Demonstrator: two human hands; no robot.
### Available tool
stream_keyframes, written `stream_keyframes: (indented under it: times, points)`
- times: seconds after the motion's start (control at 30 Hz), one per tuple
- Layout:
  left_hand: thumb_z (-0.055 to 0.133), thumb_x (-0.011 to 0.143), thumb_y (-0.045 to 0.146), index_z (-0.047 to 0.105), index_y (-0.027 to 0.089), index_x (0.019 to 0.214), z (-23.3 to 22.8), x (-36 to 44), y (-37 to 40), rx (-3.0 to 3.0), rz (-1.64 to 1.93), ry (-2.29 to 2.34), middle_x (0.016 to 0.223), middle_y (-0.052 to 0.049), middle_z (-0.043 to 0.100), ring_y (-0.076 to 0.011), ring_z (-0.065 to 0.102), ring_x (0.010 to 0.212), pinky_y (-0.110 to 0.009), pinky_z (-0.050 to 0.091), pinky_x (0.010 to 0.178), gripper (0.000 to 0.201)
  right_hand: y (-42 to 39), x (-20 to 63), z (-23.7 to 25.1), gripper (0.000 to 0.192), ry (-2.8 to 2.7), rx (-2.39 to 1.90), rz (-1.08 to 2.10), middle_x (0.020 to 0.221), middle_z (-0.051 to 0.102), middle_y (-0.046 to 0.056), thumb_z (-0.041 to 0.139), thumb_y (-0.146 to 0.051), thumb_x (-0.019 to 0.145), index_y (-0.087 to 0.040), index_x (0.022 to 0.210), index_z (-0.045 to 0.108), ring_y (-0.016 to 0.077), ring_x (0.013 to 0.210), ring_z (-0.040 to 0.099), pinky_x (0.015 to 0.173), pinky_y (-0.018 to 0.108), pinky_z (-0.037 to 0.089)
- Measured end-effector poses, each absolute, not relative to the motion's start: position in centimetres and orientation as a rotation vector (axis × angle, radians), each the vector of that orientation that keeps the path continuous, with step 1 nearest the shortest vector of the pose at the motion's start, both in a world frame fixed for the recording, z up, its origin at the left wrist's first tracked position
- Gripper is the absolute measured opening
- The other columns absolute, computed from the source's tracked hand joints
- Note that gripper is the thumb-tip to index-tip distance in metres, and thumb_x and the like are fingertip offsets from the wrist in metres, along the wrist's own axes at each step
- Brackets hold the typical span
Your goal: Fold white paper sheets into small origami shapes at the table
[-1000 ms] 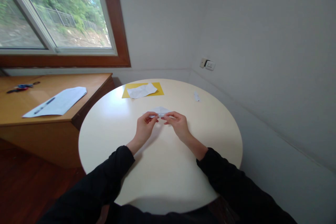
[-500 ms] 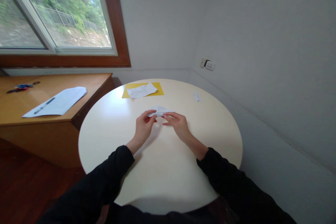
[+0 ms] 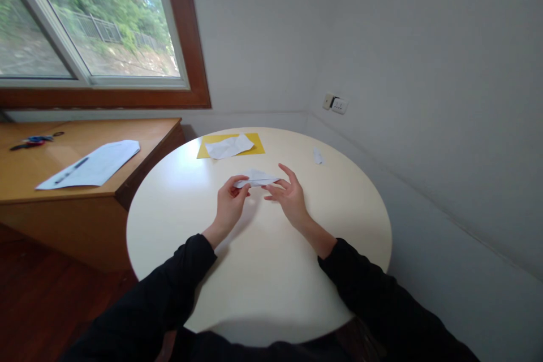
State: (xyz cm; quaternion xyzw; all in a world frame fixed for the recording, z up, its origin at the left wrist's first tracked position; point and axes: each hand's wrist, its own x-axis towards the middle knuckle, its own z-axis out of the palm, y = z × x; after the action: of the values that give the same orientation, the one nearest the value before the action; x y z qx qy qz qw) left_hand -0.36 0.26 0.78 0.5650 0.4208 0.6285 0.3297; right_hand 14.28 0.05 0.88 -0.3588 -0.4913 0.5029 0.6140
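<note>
Pinching the folded paper [image 3: 257, 179] at its left end, my left hand [image 3: 229, 207] lifts it just above the counter [image 3: 348, 220] centre; my right hand [image 3: 288, 197], fingers spread, props its right tip for steadiness. At 12 o'clock lies a yellow sheet [image 3: 254, 141].

Two hands [image 3: 261, 198] share one folded white paper [image 3: 258, 179]; beyond them lie one yellow sheet [image 3: 254, 144], one crumpled white paper [image 3: 229, 147], and one paper scrap [image 3: 318, 156].
</note>
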Motion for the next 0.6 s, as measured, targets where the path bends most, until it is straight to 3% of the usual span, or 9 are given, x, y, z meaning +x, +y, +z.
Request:
stream_keyframes:
  times: [0.1, 0.27, 0.6]
  points:
    - [0.063, 0.069, 0.028, 0.059, 0.016, 0.087, 0.82, -0.24, 0.09, 1.521, 1.604, 1.086, 0.073, 0.000, 0.061, -0.0089, 0.055, 0.054, -0.022, 0.048, 0.054, 0.022, 0.29, 14.15, 0.68, 0.087, -1.129, -0.831, 1.157, 0.083, 0.059, -0.001, 0.075, -0.031, 0.054, -0.027, 0.128, 0.029, 0.0154, 0.072, 0.063, 0.057, 0.026, 0.053]
    - [0.063, 0.070, 0.030, 0.059, 0.017, 0.091, 0.53, -0.13, -0.10, 1.560, 1.549, 1.059, 0.078, -0.002, 0.061, -0.0081, 0.053, 0.051, -0.021, 0.046, 0.051, 0.025, 0.54, 14.10, 0.49, 0.080, -1.186, -0.862, 1.106, 0.068, 0.057, -0.005, 0.076, -0.027, 0.054, -0.026, 0.122, 0.035, 0.0121, 0.056, 0.057, 0.054, 0.026, 0.049]
    - [0.062, 0.071, 0.029, 0.053, 0.016, 0.105, 0.83, -0.22, -0.13, 1.526, 1.538, 1.020, 0.076, -0.002, 0.061, -0.0080, 0.052, 0.049, -0.022, 0.045, 0.049, 0.037, 0.50, 14.29, 0.68, 0.069, -1.169, -0.878, 1.135, 0.071, 0.059, -0.004, 0.075, -0.030, 0.055, -0.022, 0.114, 0.039, 0.0133, 0.060, 0.061, 0.058, 0.027, 0.048]
